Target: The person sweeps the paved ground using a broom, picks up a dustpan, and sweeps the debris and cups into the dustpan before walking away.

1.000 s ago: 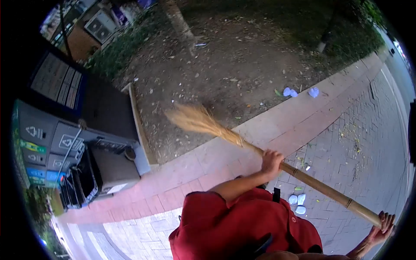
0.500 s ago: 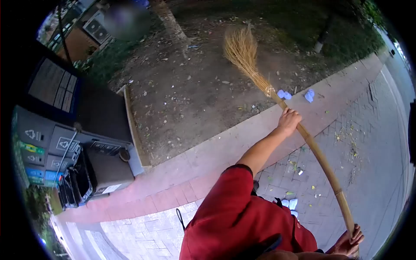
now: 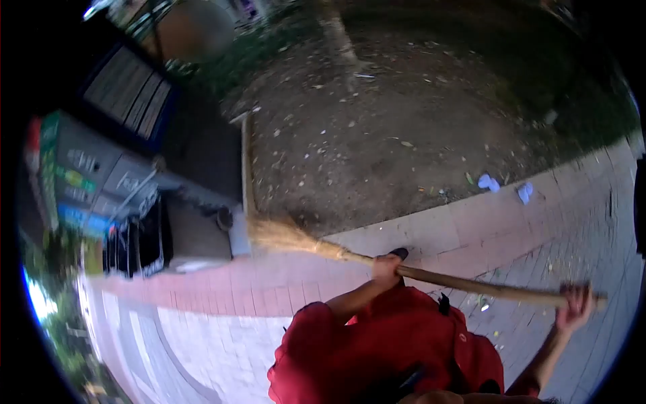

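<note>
Broom (image 3: 471,284) is stretching over the pavement (image 3: 437,225), left hand (image 3: 386,271) clasping it near the bristles (image 3: 279,237), right hand (image 3: 576,306) gripping near its far end; low curb (image 3: 248,161) and grey bin (image 3: 198,233) are crowding the bristle tips, pale scraps (image 3: 525,193) lying rightward.

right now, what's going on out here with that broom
A person in a red top holds a long-handled straw broom in both bare hands, the left hand nearer the bristles and the right hand near the handle's far end. The bristles are by the edge of the soil, close to the grey bins; whether they touch the ground is unclear. Pale crumpled scraps lie farther along that edge.
</note>
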### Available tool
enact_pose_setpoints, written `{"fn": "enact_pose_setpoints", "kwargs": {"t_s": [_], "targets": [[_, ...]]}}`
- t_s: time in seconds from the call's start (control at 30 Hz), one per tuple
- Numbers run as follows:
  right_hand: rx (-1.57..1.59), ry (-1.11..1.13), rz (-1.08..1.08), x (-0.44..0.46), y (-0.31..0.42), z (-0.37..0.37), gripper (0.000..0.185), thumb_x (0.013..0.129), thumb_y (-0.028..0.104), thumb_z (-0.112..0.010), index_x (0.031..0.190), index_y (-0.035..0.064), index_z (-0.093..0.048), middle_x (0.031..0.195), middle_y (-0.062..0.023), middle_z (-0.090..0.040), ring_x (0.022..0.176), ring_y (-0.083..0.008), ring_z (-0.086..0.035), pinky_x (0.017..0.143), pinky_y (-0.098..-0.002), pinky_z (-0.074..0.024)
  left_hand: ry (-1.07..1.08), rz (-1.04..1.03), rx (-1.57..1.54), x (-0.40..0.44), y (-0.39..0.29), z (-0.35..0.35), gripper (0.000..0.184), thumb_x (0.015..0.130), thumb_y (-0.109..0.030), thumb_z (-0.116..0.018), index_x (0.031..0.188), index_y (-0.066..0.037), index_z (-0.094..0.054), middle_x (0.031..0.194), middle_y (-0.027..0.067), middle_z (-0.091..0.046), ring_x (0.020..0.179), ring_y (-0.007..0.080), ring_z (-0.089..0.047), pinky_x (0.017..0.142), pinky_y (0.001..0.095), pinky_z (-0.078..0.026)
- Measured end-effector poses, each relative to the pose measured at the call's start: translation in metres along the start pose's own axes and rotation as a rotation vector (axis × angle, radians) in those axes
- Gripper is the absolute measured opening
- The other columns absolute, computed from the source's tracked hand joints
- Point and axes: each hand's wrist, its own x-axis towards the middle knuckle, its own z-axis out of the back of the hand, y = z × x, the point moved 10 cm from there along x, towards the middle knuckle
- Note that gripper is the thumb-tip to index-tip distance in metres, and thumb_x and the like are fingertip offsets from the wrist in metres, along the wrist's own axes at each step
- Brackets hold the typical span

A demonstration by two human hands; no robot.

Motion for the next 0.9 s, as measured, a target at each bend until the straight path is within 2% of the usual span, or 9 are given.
{"fn": "enact_pose_setpoints", "kwargs": {"t_s": [0.03,0.07,0.1,0.3,0.43,0.5,0.63,0.73,0.9], "targets": [[0.003,0.029,-0.033,0.026,-0.025,-0.029,0.031,0.087,0.023,-0.051,0.115,0.0090,-0.051,0.077,-0.0012,-0.055,0.064,-0.0122,-0.050,0.071,-0.0338,-0.0427,0.031,0.049,-0.031,0.010,0.024,0.004,0.013,0.061,-0.005,-0.059,0.066,-0.007,-0.048,0.070,0.0116,-0.052,0.072,0.0339,-0.054,0.060,0.0438,-0.041],[-0.043,0.114,0.060,0.060,-0.043,-0.108,0.012,0.086,0.021,-0.054,0.094,0.0124,-0.049,0.056,0.0068,-0.038,0.047,-0.0064,-0.033,0.060,-0.0273,-0.0337,0.046,0.036,-0.068,0.023,0.042,-0.005,0.013,0.062,-0.004,-0.058,0.067,-0.007,-0.047,0.070,0.0129,-0.052,0.072,0.0346,-0.053,0.060,0.0445,-0.040],[-0.044,0.073,0.083,0.072,-0.041,-0.128,0.017,0.087,0.022,-0.052,0.080,0.0145,-0.039,0.051,0.0072,-0.030,0.045,-0.0061,-0.031,0.060,-0.0264,-0.0320,0.015,-0.006,-0.054,0.044,0.056,-0.008,0.012,0.062,-0.005,-0.058,0.067,-0.007,-0.048,0.071,0.0122,-0.053,0.072,0.0341,-0.054,0.061,0.0449,-0.041],[-0.129,0.003,0.362,0.075,-0.016,-0.166,0.021,0.085,0.017,-0.055,0.074,0.0153,-0.037,0.051,0.0072,-0.036,0.044,-0.0050,-0.034,0.060,-0.0255,-0.0329,0.073,-0.226,0.010,0.210,0.039,0.004,0.013,0.061,-0.002,-0.059,0.066,-0.007,-0.048,0.071,0.0123,-0.052,0.073,0.0344,-0.052,0.066,0.0447,-0.040],[-0.110,-0.243,0.581,0.014,0.016,-0.128,0.022,0.081,0.017,-0.061,0.074,0.0159,-0.040,0.048,0.0089,-0.038,0.040,-0.0037,-0.036,0.057,-0.0246,-0.0356,0.130,-0.386,-0.018,0.268,-0.030,0.009,0.013,0.063,-0.004,-0.059,0.070,-0.008,-0.049,0.075,0.0099,-0.052,0.080,0.0312,-0.052,0.076,0.0431,-0.038],[-0.101,-0.307,0.689,-0.036,0.041,-0.128,0.022,0.081,0.015,-0.060,0.072,0.0162,-0.040,0.048,0.0085,-0.039,0.040,-0.0032,-0.037,0.058,-0.0246,-0.0379,0.097,-0.512,-0.031,0.270,-0.076,0.008,0.012,0.066,-0.006,-0.059,0.073,-0.009,-0.050,0.077,0.0083,-0.051,0.083,0.0291,-0.051,0.082,0.0430,-0.035],[-0.105,-0.473,0.937,-0.187,0.066,-0.148,0.024,0.082,0.009,-0.058,0.070,0.0149,-0.038,0.047,0.0070,-0.037,0.041,-0.0034,-0.041,0.060,-0.0250,-0.0401,0.272,-0.757,-0.114,0.229,-0.171,-0.019,0.013,0.065,-0.007,-0.060,0.072,-0.009,-0.049,0.078,0.0091,-0.051,0.083,0.0296,-0.051,0.083,0.0436,-0.034],[-0.125,-0.658,1.089,-0.285,0.035,-0.171,0.025,0.084,0.010,-0.055,0.069,0.0148,-0.036,0.048,0.0069,-0.034,0.041,-0.0050,-0.036,0.060,-0.0262,-0.0379,0.431,-0.911,-0.195,0.181,-0.210,-0.064,0.016,0.062,-0.005,-0.062,0.073,-0.008,-0.051,0.080,0.0093,-0.052,0.086,0.0299,-0.052,0.084,0.0430,-0.035],[-0.235,-0.978,1.202,-0.352,-0.038,-0.228,0.024,0.083,0.012,-0.056,0.070,0.0151,-0.036,0.052,0.0064,-0.031,0.049,-0.0056,-0.034,0.064,-0.0255,-0.0316,0.806,-1.123,-0.222,0.103,-0.228,-0.182,0.020,0.060,-0.002,-0.063,0.076,-0.008,-0.053,0.082,0.0088,-0.053,0.088,0.0298,-0.053,0.083,0.0427,-0.038]]}}
